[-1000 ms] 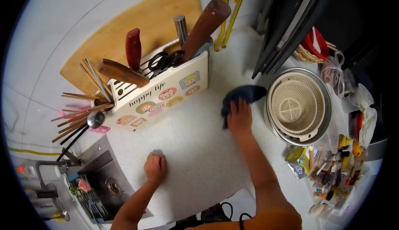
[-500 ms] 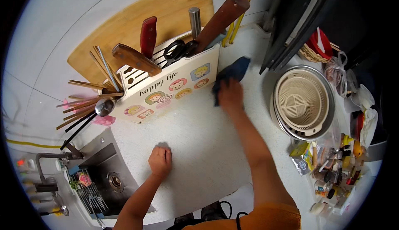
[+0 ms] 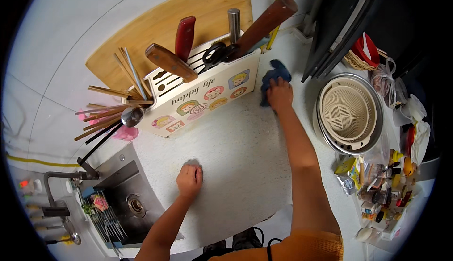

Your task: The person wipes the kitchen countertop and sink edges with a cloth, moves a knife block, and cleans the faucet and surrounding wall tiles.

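Note:
My right hand (image 3: 280, 95) grips a dark blue cloth (image 3: 274, 76), which is bunched up against the white countertop (image 3: 226, 152). Both are just right of a white knife holder (image 3: 207, 101) with cartoon stickers. My left hand (image 3: 189, 181) rests on the counter near the sink, its fingers curled in with nothing showing in them. Out of the holder stick a wooden-handled knife (image 3: 171, 63), a red handle (image 3: 185, 37), black scissors (image 3: 215, 56), a metal handle (image 3: 234, 25) and a thick brown handle (image 3: 266, 25).
Chopsticks (image 3: 104, 119) and a ladle (image 3: 132, 116) jut out left of the holder. A cutting board (image 3: 127, 39) leans behind. The sink (image 3: 141, 185) with a drying rack (image 3: 104, 221) is at left. Nested basins with a beige strainer (image 3: 347, 115) and several bottles (image 3: 384, 190) are at right.
My right hand has pushed the cloth slightly farther away and to the right, and the cloth is more bunched. The left hand stays in place on the counter. The view has shifted a little.

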The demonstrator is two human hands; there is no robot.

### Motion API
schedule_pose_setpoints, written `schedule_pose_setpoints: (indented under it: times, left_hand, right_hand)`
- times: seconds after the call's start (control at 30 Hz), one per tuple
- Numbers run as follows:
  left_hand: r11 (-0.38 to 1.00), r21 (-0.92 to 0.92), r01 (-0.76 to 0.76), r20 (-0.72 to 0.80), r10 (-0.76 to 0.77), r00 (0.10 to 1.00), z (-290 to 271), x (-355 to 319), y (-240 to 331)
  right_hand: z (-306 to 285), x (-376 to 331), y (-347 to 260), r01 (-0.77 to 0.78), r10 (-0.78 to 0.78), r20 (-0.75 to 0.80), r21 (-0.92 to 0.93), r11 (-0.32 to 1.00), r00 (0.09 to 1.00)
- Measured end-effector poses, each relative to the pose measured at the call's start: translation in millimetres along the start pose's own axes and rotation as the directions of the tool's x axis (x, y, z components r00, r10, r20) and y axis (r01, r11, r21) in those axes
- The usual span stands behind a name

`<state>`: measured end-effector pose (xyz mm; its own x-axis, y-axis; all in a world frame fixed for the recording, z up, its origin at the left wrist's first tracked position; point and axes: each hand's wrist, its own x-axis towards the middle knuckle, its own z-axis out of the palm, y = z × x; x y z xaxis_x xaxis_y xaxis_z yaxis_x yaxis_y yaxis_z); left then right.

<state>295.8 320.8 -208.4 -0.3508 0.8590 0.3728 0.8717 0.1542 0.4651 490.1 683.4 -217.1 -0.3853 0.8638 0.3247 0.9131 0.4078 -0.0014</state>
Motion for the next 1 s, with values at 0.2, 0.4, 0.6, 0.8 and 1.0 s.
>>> schedule_pose_setpoints:
  times: [0.2, 0.4, 0.6, 0.8, 1.0]
  left_hand:
    - [1.0, 0.003, 0.031, -0.014, -0.031, 0.999, -1, 0, 1]
    - [0.998, 0.046, 0.031, -0.05, -0.028, 0.998, 3, 3, -1]
    - [0.994, 0.11, 0.02, -0.024, -0.018, 1.0, 3, 0, -1]
    - [0.998, 0.041, 0.038, 0.0, -0.038, 0.999, 0, 2, 3]
    - [0.995, 0.059, 0.086, 0.021, -0.087, 0.996, 0, 4, 4]
  right_hand:
    - [-15, -25, -42, 0.091, -0.102, 0.074, 0.135, 0.987, 0.992]
    - [-59, -128, -58, 0.356, -0.367, -0.002, 0.25, 0.9, 0.93]
    - [-80, -107, -26, 0.098, -0.127, 0.264, 0.121, 0.988, 0.956]
    - [-27, -35, 13, -0.245, 0.2, 0.185, 0.264, 0.933, 0.962]
    - [-15, -65, -14, 0.004, -0.009, 0.018, 0.261, 0.965, 1.0]
